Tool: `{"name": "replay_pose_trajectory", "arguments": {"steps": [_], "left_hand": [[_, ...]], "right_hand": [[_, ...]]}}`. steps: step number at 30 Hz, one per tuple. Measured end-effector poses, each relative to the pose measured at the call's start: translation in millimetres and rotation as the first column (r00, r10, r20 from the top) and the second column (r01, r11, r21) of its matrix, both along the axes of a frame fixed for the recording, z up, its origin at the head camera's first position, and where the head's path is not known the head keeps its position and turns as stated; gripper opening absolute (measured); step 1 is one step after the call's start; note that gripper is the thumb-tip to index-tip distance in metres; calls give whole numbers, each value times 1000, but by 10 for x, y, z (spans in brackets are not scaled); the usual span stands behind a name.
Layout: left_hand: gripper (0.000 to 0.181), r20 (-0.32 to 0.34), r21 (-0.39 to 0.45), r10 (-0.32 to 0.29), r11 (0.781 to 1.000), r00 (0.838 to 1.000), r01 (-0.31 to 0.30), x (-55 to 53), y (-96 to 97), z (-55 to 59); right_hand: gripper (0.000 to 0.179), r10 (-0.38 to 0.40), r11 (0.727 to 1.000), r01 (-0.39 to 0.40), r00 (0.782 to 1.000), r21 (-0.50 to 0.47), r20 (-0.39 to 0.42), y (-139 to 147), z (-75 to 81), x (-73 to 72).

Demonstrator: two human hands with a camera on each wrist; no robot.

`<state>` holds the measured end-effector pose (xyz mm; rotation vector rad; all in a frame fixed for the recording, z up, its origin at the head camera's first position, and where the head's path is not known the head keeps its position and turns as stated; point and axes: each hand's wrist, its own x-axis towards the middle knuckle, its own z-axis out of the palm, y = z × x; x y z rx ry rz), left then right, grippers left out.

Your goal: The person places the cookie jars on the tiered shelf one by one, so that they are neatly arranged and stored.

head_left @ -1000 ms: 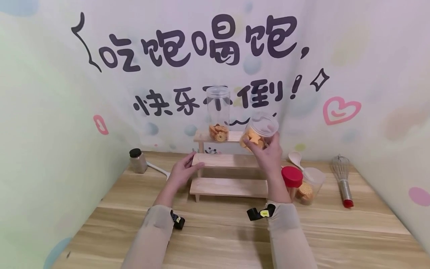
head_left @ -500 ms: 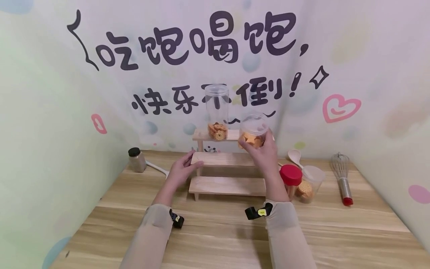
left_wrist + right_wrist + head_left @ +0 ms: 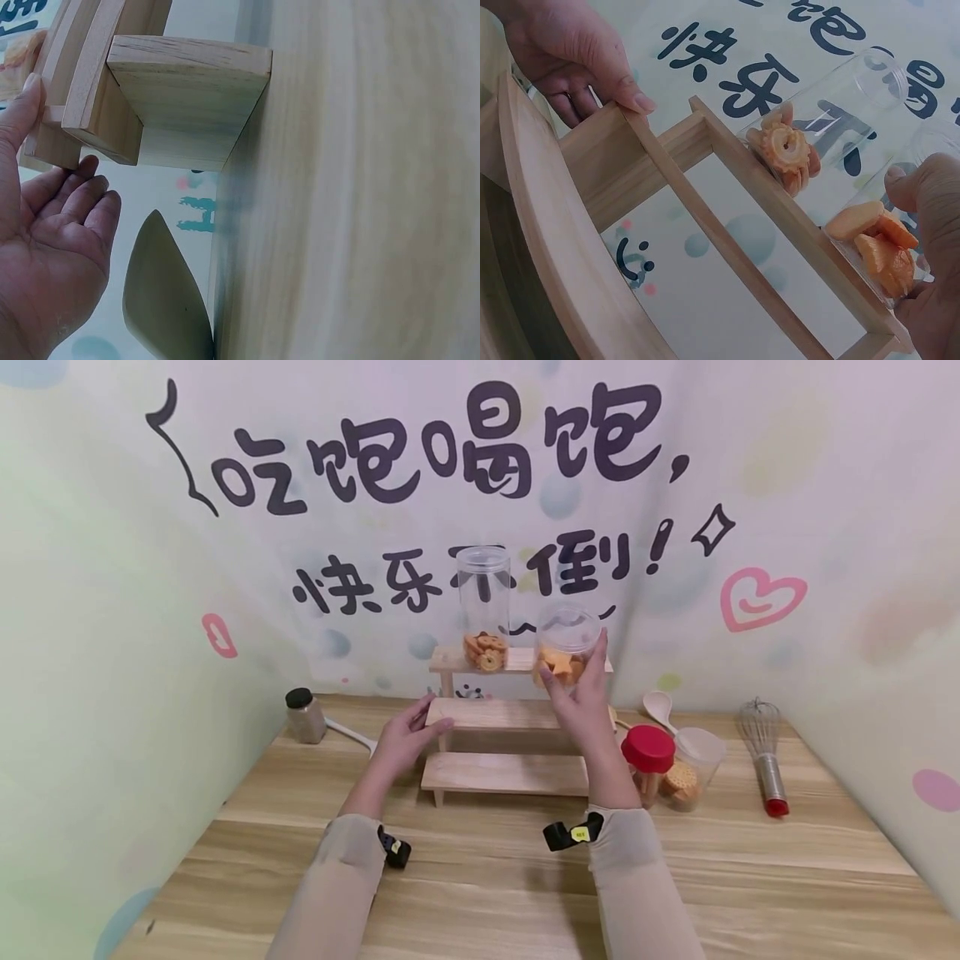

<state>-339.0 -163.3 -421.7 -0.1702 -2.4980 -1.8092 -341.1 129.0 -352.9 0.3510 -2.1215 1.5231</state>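
Observation:
A three-tier wooden display stand (image 3: 495, 714) stands against the back wall. My left hand (image 3: 403, 742) grips the left end of its middle step, thumb on top and fingers behind. In my right hand (image 3: 588, 714) is a short clear jar (image 3: 567, 631) with orange, partly star-shaped cookies in its lower part. Thumb and fingers wrap round its sides. The jar's base is right at the right part of the top step, as the right wrist view shows. To its left on that step stands a taller clear jar (image 3: 483, 597) with brown cookies at the bottom.
Right of the stand are a red-lidded jar (image 3: 649, 752), a clear jar of round cookies (image 3: 697, 768), a pale spoon (image 3: 659, 708) and a whisk (image 3: 765, 760). On the left stand a black-capped shaker (image 3: 306, 718) and a white-handled utensil (image 3: 351, 735).
My right hand has moved the short jar left and turned it from tilted to upright over the top step. My left hand keeps its hold on the stand.

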Motion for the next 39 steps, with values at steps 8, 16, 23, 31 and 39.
{"name": "replay_pose_trajectory", "arguments": {"steps": [8, 16, 23, 31, 39], "left_hand": [[86, 2, 11, -9, 1000, 1000, 9, -10, -22, -12], [87, -11, 17, -14, 1000, 1000, 14, -8, -21, 8], [86, -15, 20, -15, 1000, 1000, 16, -21, -21, -6], [87, -16, 29, -13, 1000, 1000, 13, -24, -9, 1], [87, -10, 19, -6, 1000, 1000, 6, -14, -7, -18]], "right_hand": [[105, -73, 994, 68, 996, 85, 55, 13, 3, 22], [95, -182, 978, 173, 981, 117, 69, -4, 21, 28], [88, -240, 971, 240, 969, 13, 59, -28, 31, 18], [63, -257, 966, 256, 966, -40, -11, -27, 18, -2], [58, -260, 966, 260, 965, -5, -24, 16, -20, -10]]}}
